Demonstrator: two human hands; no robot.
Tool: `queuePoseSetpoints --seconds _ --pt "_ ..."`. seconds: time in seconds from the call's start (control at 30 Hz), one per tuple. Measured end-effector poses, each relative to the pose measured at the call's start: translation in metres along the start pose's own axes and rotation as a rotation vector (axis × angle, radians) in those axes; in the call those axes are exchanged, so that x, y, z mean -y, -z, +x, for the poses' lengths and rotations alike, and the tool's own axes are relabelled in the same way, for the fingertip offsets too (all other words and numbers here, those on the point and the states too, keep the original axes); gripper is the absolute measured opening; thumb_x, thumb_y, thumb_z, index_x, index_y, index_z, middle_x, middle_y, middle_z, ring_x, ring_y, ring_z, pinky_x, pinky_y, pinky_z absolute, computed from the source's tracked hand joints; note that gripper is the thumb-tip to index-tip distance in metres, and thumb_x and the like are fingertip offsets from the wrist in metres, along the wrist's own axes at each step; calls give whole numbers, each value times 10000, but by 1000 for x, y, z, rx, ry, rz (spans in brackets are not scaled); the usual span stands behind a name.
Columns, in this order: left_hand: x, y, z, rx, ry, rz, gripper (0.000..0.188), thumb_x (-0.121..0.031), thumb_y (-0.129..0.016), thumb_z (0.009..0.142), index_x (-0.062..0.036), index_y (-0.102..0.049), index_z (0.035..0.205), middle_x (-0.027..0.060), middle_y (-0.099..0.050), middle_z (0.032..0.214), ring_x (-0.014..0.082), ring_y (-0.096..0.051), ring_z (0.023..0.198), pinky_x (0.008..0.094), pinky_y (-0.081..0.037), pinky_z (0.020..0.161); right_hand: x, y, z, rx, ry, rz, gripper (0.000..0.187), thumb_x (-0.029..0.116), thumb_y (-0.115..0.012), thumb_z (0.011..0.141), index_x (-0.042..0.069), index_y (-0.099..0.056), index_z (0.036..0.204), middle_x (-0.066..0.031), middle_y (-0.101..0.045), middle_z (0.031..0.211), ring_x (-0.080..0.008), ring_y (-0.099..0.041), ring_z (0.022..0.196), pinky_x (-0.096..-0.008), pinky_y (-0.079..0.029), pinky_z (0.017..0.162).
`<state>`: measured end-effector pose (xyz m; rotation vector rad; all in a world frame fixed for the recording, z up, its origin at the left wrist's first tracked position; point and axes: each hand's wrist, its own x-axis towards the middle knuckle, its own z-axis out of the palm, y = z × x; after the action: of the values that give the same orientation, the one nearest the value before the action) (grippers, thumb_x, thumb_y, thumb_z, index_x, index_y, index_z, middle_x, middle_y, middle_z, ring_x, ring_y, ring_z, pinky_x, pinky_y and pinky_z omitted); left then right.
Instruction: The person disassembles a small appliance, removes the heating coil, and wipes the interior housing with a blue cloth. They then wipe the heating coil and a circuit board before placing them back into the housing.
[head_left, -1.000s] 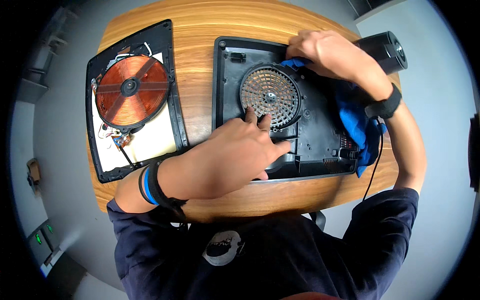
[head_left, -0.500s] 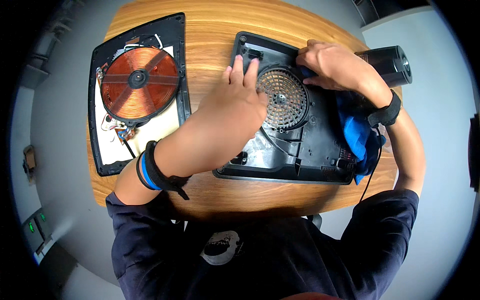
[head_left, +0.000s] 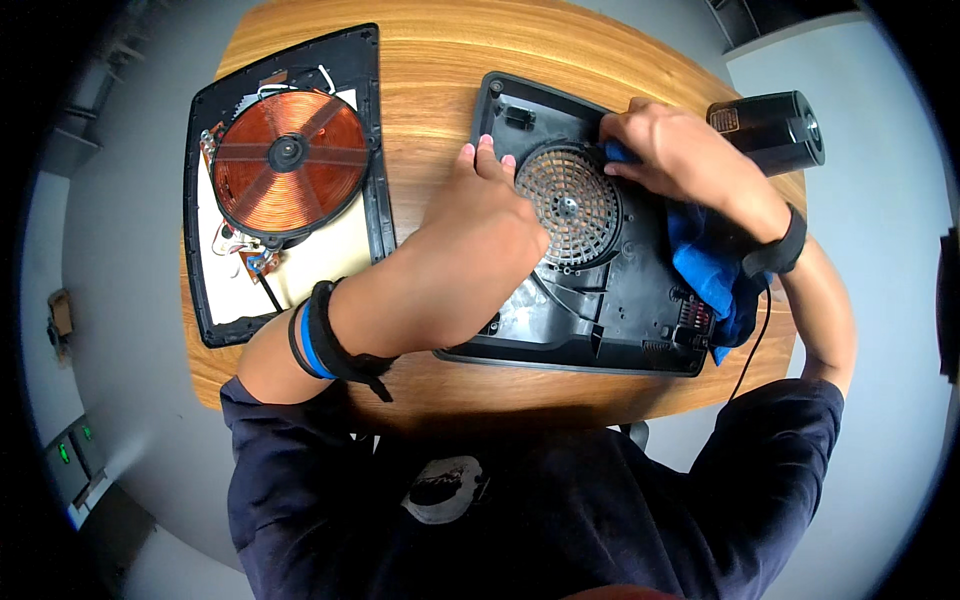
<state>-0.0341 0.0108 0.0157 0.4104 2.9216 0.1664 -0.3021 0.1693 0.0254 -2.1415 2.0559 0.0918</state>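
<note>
The black plastic bottom shell (head_left: 560, 348) of an induction cooker lies on the table before me, inner side up, with a round vent grille (head_left: 566, 206) in it. My left hand (head_left: 483, 220) rests at the shell's left side, fingers stretched out, its thumb hidden. At the far right part of the shell, my right hand (head_left: 665, 150) presses a blue cloth (head_left: 705, 268) near the grille. A bunched bit of it shows at the fingertips. The rest hangs beneath my wrist over the shell's right edge.
To the left lies the cooker's other half (head_left: 384, 200), with a round copper coil (head_left: 325, 180), wires and a pale sheet. A black cylinder (head_left: 768, 132) lies on its side at the far right of the wooden table (head_left: 440, 60). A thin black cord (head_left: 757, 340) runs down by my right forearm.
My right hand, with the cloth, has come slightly nearer along the shell beside the grille. My left fingers have shifted nearer too and lie closer together. The shell appears slightly nearer and farther right.
</note>
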Motion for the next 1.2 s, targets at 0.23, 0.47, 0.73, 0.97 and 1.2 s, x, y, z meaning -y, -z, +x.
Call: queuePoseSetpoints --seconds 0.23,0.47,0.73,0.97,1.2 --pt "-6 -30 6 -306 4 3 477 -73 -724 614 137 -815 1032 544 -651 1312 748 -635 1247 802 -409 1185 -11 44 22 -158 -175 377 302 208 -851 986 44 -730 1209 -166 -782 1006 -325 -781 963 -441 -605 851" --pt "-2 -2 7 70 -29 -43 510 -285 -711 943 164 -729 1184 573 -559 1420 685 -578 1390 725 -384 1258 17 -3 41 -194 125 189 314 25 -804 881 30 -708 1180 -221 -769 1060 -453 -746 1039 -520 -598 897" --pt "-1 -9 8 -36 -24 -142 451 -258 -737 914 146 -750 1113 544 -601 1395 654 -595 1396 723 -402 1247 0 6 -3 133 -7 -128 306 9 -705 918 30 -770 1216 -215 -785 998 -433 -760 1005 -496 -621 876" --pt "2 -5 4 -27 -60 -202 422 -264 -738 911 118 -756 1087 531 -626 1362 658 -591 1397 733 -408 1236 -4 13 11 330 -4 -17 371 21 -732 921 42 -683 1288 -218 -773 1023 -440 -751 1008 -488 -607 883" --pt "-9 -9 13 23 8 -57 408 -265 -742 919 89 -791 1118 505 -616 1432 625 -623 1381 702 -421 1249 -21 32 18 213 -231 471 283 84 -712 1050 59 -641 1323 -166 -779 1095 -351 -762 987 -468 -588 906"
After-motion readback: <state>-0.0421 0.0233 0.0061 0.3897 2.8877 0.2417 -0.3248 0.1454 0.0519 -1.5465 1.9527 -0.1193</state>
